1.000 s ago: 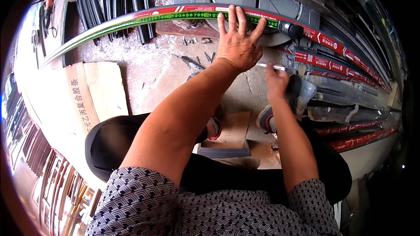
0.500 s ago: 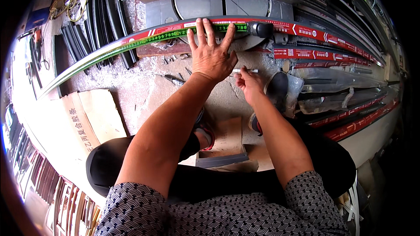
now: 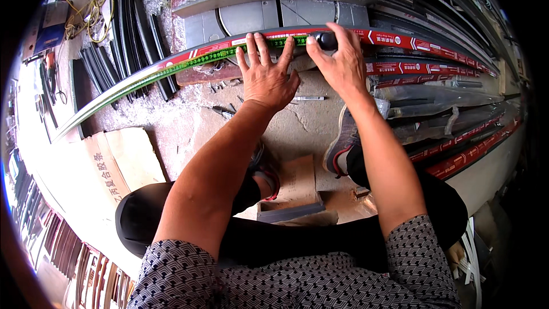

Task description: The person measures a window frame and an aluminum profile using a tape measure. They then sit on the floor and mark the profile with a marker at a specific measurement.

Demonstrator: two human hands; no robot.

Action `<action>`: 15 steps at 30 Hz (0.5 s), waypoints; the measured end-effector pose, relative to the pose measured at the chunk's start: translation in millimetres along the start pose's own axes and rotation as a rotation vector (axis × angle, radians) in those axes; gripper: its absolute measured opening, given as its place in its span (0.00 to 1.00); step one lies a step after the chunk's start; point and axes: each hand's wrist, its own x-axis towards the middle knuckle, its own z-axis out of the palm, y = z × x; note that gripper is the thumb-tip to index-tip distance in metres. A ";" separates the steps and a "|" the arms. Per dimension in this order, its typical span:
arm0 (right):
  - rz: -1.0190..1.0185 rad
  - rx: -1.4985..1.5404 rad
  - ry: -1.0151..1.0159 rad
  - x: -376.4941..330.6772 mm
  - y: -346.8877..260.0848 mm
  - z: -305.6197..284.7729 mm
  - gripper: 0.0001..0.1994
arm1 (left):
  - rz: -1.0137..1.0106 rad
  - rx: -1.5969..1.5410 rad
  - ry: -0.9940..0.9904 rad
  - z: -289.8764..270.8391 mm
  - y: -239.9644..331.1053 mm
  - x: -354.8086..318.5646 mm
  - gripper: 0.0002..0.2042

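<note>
Compared with one second ago, both hands sit farther up the long profile strip (image 3: 171, 66), and the right hand has left the pen (image 3: 309, 98), which now lies loose on the concrete floor (image 3: 189, 131). The strip, wrapped in red film and carrying a green measuring tape (image 3: 223, 52), lies across the grey saw base (image 3: 251, 14). The left hand (image 3: 266, 77) presses flat, fingers spread apart, fingertips on the tape. The right hand (image 3: 340, 63) is closed over the strip, thumb and fingers clamped on a dark tape case (image 3: 327, 40). Red-wrapped profiles (image 3: 434, 68) lie stacked at right.
</note>
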 end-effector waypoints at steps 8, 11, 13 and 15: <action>-0.006 -0.317 -0.508 52.4 -20.9 -19.9 0.25 | 0.015 0.018 -0.014 -6.9 0.1 0.5 0.37; -0.040 -0.357 -0.594 58.7 -23.1 -15.9 0.23 | 0.028 0.016 -0.012 -10.7 -0.2 1.6 0.35; -0.055 -0.376 -0.614 60.5 -23.6 -12.5 0.24 | 0.026 0.021 -0.030 -14.0 -0.2 3.6 0.35; -0.049 -0.369 -0.653 62.9 -25.4 -14.7 0.24 | 0.031 0.035 -0.022 -18.7 -3.2 5.9 0.33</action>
